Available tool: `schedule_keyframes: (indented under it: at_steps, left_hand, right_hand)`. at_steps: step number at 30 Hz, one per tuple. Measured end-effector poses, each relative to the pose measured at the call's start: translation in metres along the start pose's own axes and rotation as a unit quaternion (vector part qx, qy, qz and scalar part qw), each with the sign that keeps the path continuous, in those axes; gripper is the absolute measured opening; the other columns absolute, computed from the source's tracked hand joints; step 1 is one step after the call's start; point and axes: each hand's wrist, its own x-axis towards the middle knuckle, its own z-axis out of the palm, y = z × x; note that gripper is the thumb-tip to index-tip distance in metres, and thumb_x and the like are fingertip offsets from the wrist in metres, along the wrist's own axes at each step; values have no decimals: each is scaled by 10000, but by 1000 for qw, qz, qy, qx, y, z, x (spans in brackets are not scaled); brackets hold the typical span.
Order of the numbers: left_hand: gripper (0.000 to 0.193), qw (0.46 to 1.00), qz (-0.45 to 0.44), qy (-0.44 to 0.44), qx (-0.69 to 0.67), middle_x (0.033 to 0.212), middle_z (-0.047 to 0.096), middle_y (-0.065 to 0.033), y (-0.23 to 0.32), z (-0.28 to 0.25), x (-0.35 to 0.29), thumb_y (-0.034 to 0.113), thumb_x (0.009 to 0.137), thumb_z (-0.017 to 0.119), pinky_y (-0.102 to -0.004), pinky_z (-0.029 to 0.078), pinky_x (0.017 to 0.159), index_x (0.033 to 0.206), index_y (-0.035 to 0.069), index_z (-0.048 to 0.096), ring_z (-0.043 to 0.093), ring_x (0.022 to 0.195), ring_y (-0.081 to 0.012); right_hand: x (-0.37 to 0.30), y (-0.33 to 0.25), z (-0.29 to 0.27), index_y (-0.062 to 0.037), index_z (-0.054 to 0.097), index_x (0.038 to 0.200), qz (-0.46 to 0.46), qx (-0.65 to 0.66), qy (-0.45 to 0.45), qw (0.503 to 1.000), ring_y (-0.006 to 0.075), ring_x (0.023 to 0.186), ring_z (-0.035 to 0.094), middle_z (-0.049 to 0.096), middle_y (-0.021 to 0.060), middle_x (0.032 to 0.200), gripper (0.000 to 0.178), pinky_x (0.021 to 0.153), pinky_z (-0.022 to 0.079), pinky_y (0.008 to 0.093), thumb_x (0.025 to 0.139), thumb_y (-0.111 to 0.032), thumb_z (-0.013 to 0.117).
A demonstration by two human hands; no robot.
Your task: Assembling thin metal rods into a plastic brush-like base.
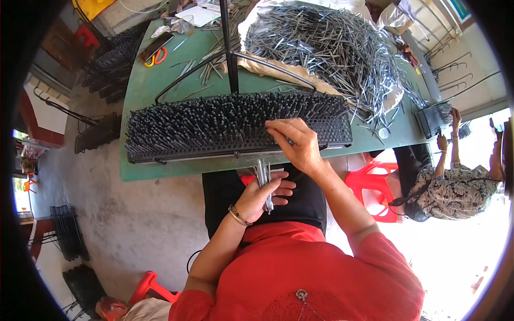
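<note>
A long black rack (187, 125) lies along the near edge of the green table, its rows of holes mostly filled with upright thin metal rods. My right hand (297, 143) is over the rack's right half, thumb and fingertips pinched together at the rods; what they pinch is too small to make out. Bare holes show in the rack just right of these fingers. Below the table edge, my left hand (262, 193) holds a bundle of thin metal rods (263, 174) under its thumb, the other fingers partly spread behind.
A large heap of loose metal rods (321, 48) lies on paper at the back of the green table (140, 115). Scissors (155, 57) and a phone (159, 44) are at the far left. On the right, another person (455, 192) works at a similar rack (435, 119), beside a red stool (375, 187).
</note>
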Motion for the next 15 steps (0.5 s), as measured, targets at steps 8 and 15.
schedule_keyframes:
  at_steps: [8, 15]
  left_hand:
    - [356, 1000, -15, -12, 10, 1097, 632, -151, -3, 4, -5, 214, 974, 494, -299, 547, 736, 1270, 17, 475, 639, 936, -182]
    - [359, 1000, -5, -6, 15, 1099, 630, -151, 0, 1, -3, 214, 975, 489, -299, 544, 737, 1271, 12, 473, 636, 937, -181]
  right_hand:
    - [-5, -3, 5, -50, 679, 1007, -54, -13, -14, 998, 231, 802, 639, 683, 84, 915, 270, 716, 492, 326, 742, -14, 718]
    - [-9, 0, 10, -50, 683, 1007, -2, -14, 42, 999, 231, 785, 630, 683, 81, 921, 260, 688, 481, 317, 750, -30, 716]
